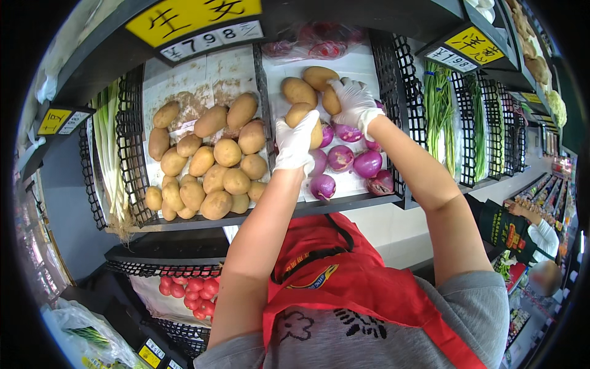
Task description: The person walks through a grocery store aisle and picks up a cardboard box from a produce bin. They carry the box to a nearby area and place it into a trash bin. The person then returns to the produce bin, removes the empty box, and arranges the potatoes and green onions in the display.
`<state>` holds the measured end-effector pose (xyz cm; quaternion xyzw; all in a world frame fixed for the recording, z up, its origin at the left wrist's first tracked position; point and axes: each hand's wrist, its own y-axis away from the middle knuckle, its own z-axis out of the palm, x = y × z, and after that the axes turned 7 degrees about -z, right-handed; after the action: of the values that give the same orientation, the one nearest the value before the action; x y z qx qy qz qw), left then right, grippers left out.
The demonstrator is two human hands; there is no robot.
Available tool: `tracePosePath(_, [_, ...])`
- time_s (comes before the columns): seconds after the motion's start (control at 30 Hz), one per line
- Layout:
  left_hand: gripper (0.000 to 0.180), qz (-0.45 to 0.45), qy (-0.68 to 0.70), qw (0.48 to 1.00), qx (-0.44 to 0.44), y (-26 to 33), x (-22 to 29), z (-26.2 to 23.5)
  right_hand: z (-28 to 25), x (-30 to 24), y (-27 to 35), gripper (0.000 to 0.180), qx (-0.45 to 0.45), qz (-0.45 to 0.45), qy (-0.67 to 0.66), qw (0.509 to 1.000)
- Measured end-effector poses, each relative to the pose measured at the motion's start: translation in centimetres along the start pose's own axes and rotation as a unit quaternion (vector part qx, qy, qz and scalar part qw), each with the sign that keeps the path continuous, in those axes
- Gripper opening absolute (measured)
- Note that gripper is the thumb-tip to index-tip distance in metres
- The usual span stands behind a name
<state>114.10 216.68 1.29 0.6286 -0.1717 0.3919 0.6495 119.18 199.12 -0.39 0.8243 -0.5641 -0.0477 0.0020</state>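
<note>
Both my hands wear thin white gloves and reach into the compartment with the red onions. My left hand is closed on a potato, with another potato against its right side. My right hand, farther right, curls its fingers round a potato. Two more brown potatoes lie just beyond my hands, one potato next to another potato. Parts of the onions are hidden under my hands and the potatoes. In the compartment to the left, a pile of potatoes lies on soiled white lining.
Black mesh dividers separate the compartments. A plastic bag of red onions sits at the back. Long leeks stand left, green stalks right. Tomatoes lie on a lower shelf. Another person is at far right.
</note>
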Motion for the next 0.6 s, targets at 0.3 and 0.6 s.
tracePosePath(0.3, [0.061,-0.094,0.068,0.993,0.020,-11.7,-5.0,2.0,1.4,-1.3,-0.1,0.081,-0.060,0.020,0.015,0.998])
tracePosePath(0.6, [0.072,0.369,-0.289,0.881,0.060,1.0,-4.0,-2.8,-2.1,-4.9,2.1,0.054,0.178,-0.067,-0.150,0.970])
